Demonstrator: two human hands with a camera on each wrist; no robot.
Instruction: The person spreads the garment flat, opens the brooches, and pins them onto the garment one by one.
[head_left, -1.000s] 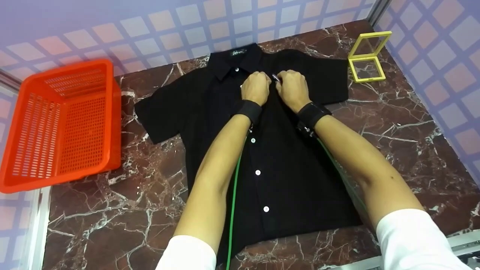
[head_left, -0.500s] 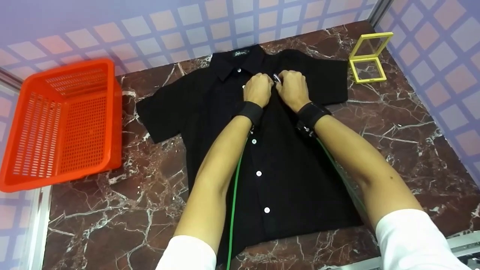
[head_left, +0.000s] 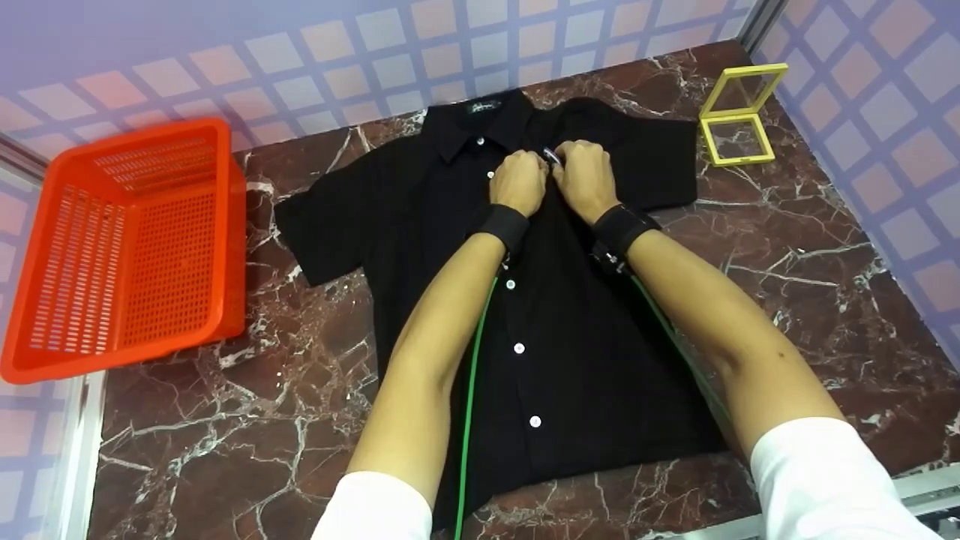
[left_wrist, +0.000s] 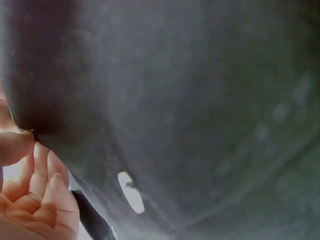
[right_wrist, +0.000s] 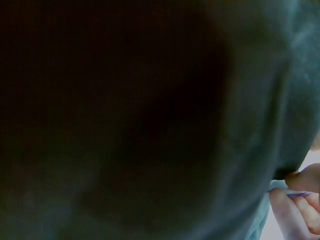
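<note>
A black short-sleeved shirt [head_left: 592, 330] with white buttons lies spread face up on the marble-patterned table. My left hand [head_left: 519, 182] pinches a fold of its cloth at the chest, just beside the button placket. Thumb and fingertips [left_wrist: 42, 150] meet at the cloth's edge in the left wrist view. Close by, my right hand [head_left: 586, 180] pinches a small shiny brooch-like piece [head_left: 552, 156] against the same fold. In the right wrist view its thin purple edge [right_wrist: 299, 194] shows between thumb and finger. The rest of the piece is hidden by the fingers.
An orange-red plastic basket [head_left: 225, 300] stands at the left. At the back right sits a small yellow-framed clear case [head_left: 739, 160], its lid raised. A patterned wall [head_left: 330, 45] borders the table's back. A green cable [head_left: 471, 390] runs from the left wristband.
My left hand has shifted slightly right, closer to the right hand. The right hand still holds the shiny piece at almost the same spot, and the shirt lies nearly unchanged.
</note>
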